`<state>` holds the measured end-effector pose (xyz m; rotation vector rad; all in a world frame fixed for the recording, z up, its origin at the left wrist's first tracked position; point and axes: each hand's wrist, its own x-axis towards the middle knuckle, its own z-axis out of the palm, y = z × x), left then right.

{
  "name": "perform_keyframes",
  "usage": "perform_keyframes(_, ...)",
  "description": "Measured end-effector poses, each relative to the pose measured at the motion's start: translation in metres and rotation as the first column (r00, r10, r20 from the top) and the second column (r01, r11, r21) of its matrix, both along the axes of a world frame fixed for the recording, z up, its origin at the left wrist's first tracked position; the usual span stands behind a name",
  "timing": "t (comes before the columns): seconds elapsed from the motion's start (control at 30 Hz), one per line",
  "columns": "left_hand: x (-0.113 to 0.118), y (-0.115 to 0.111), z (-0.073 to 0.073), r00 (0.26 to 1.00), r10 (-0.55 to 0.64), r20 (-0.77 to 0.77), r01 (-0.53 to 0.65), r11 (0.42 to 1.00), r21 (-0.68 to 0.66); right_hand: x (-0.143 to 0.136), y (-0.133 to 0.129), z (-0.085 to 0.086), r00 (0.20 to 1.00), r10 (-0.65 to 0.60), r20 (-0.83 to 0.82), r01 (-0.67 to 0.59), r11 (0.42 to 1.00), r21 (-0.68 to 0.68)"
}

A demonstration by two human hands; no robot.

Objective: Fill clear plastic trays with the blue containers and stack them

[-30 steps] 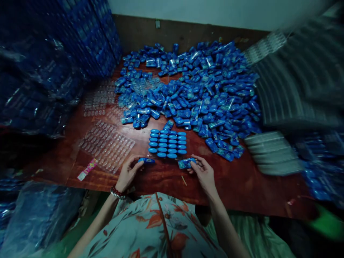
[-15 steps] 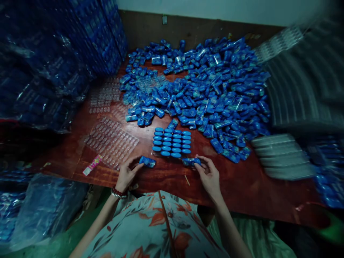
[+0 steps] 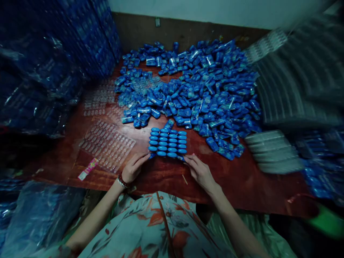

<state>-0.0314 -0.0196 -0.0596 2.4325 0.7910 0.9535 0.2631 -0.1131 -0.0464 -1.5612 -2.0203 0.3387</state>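
A block of blue oval pieces point(image 3: 167, 142), set in several columns, lies on the table in front of me. My left hand point(image 3: 135, 165) is at its near left corner, fingers pinched on a small blue wrapped packet point(image 3: 152, 156) that is mostly covered by the hand and the block. At the near right corner my right hand point(image 3: 197, 168) pinches another blue packet point(image 3: 180, 157), whose far part goes under the block's front edge. Just behind the block, one more blue packet point(image 3: 169, 124) leans against it.
A large heap of blue packets point(image 3: 209, 96) covers the back of the table point(image 3: 161, 181). Clear blister sheets point(image 3: 107, 145) and a pink strip point(image 3: 88, 169) lie at left. Stacked trays point(image 3: 274, 150) stand at right, and plastic-wrapped blue bundles point(image 3: 34, 82) at far left.
Both hands have moved forward and inward, bringing their blue packets from in front of the block to its near edge. The whole view has shifted slightly.
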Motion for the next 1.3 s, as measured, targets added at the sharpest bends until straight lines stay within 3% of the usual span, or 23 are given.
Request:
perform_keyframes(0.13, -0.007, 0.015, 0.003, 0.985, -0.161, -0.059, 0.166, 0.982, 0.096, 0.006, 0.004, 0.005, 0.991, 0.091, 0.093, -0.093, 0.995, 0.018)
perform_keyframes(0.27, -0.011, 0.026, 0.005, 0.955, -0.259, -0.144, 0.275, 0.955, 0.106, 0.007, 0.009, 0.011, 0.977, 0.148, 0.152, -0.144, 0.989, -0.038)
perform_keyframes(0.47, -0.006, 0.041, 0.018, 0.909, -0.300, -0.290, 0.343, 0.933, 0.107, -0.001, 0.026, 0.040, 0.897, 0.284, 0.340, -0.179, 0.934, -0.308)
perform_keyframes(0.6, 0.003, 0.047, 0.025, 0.901, -0.303, -0.310, 0.352, 0.929, 0.115, -0.016, 0.034, 0.052, 0.849, 0.300, 0.435, -0.126, 0.915, -0.384)
perform_keyframes(0.7, 0.005, 0.044, 0.021, 0.924, -0.224, -0.310, 0.275, 0.952, 0.132, -0.026, 0.034, 0.049, 0.820, 0.302, 0.487, -0.124, 0.923, -0.365)
perform_keyframes(0.8, 0.004, 0.036, 0.013, 0.956, -0.069, -0.285, 0.125, 0.975, 0.183, -0.030, 0.025, 0.039, 0.822, 0.234, 0.520, -0.083, 0.951, -0.297)
perform_keyframes(0.9, 0.005, 0.027, 0.010, 0.984, 0.005, -0.181, 0.024, 0.987, 0.156, -0.033, 0.013, 0.030, 0.855, 0.036, 0.518, 0.029, 0.993, -0.116)
perform_keyframes(1.0, 0.018, 0.022, 0.010, 0.995, 0.092, -0.040, -0.092, 0.996, -0.013, -0.036, 0.011, 0.025, 0.901, -0.188, 0.392, 0.169, 0.982, 0.082)
perform_keyframes(1.13, 0.055, 0.027, 0.007, 0.949, 0.315, 0.005, -0.297, 0.902, -0.312, -0.046, 0.037, 0.013, 0.900, -0.389, 0.197, 0.380, 0.921, 0.082)
perform_keyframes(1.23, 0.078, 0.038, 0.000, 0.930, 0.365, -0.049, -0.351, 0.839, -0.415, -0.054, 0.062, -0.001, 0.898, -0.414, 0.149, 0.420, 0.908, -0.010)
perform_keyframes(1.3, 0.084, 0.044, -0.003, 0.935, 0.352, -0.037, -0.327, 0.818, -0.474, -0.055, 0.071, -0.009, 0.910, -0.408, 0.076, 0.413, 0.909, -0.061)
